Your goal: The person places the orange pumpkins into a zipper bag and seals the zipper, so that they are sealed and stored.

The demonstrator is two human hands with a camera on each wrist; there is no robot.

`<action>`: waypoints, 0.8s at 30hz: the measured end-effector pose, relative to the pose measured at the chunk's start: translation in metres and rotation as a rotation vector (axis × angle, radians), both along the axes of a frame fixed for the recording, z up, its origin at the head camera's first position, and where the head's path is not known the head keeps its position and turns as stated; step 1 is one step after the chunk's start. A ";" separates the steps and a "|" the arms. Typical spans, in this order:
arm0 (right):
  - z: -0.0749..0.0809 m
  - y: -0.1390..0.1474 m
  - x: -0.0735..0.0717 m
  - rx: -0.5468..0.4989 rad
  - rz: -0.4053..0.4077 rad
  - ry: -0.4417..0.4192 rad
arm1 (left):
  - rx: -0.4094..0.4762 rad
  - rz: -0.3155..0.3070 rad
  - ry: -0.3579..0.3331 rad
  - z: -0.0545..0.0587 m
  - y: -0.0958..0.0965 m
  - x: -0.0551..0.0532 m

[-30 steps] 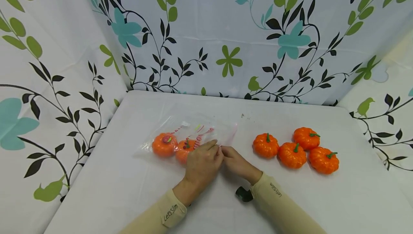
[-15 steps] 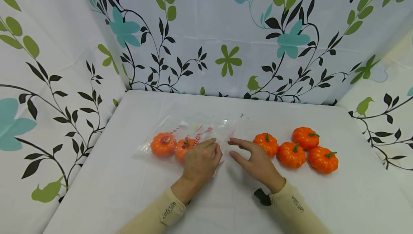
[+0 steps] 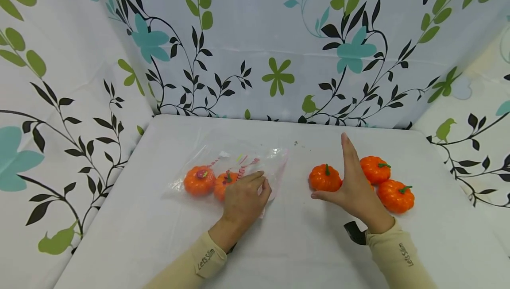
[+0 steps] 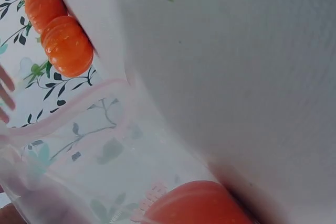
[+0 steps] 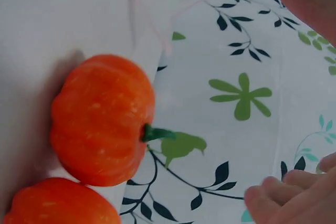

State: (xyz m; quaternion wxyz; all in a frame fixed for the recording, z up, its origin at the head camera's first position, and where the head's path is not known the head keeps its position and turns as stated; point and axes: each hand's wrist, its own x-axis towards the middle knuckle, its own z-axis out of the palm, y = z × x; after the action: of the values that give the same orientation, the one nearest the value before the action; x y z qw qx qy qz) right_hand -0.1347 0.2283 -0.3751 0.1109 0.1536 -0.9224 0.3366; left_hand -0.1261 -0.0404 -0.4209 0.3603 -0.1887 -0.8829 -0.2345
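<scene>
Orange pumpkins [image 3: 199, 181] sit inside a clear bag [image 3: 239, 158] on the table [image 3: 295, 244], pinched by the left hand [image 3: 245, 198]; the right hand [image 3: 358, 192] (spread wide, I notice) hovers near loose pumpkins [image 3: 325, 178].

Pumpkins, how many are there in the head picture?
6: two pumpkins in the bag, one left of the right hand, two right of it, one mostly hidden behind it.

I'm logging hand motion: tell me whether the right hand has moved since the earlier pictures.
Yes: in the head view, the right hand moved right, from roughly below the central green flower to well right of it.
</scene>
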 end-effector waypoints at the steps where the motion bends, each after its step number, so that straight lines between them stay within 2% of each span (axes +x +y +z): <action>1: -0.001 0.002 -0.001 0.020 -0.009 -0.040 | 0.004 0.001 -0.003 0.000 0.000 0.000; 6: -0.012 0.009 -0.007 0.119 -0.081 -0.208 | 0.020 0.007 0.000 -0.001 0.000 -0.002; 11: -0.020 0.012 -0.012 0.204 -0.128 -0.307 | 0.018 0.011 0.009 0.000 0.001 -0.004; 20: -0.030 0.014 -0.016 0.363 -0.130 -0.340 | 0.015 0.017 0.018 -0.002 0.000 -0.006; 24: -0.036 0.013 -0.016 0.402 -0.131 -0.300 | 0.009 0.017 0.012 -0.003 -0.001 -0.006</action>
State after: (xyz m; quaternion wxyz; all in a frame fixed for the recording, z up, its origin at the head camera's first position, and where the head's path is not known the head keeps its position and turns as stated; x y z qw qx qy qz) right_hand -0.1509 0.2414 -0.4108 -0.0384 0.0607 -0.9849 0.1577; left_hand -0.1321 -0.0411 -0.4235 0.3686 -0.1812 -0.8811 -0.2344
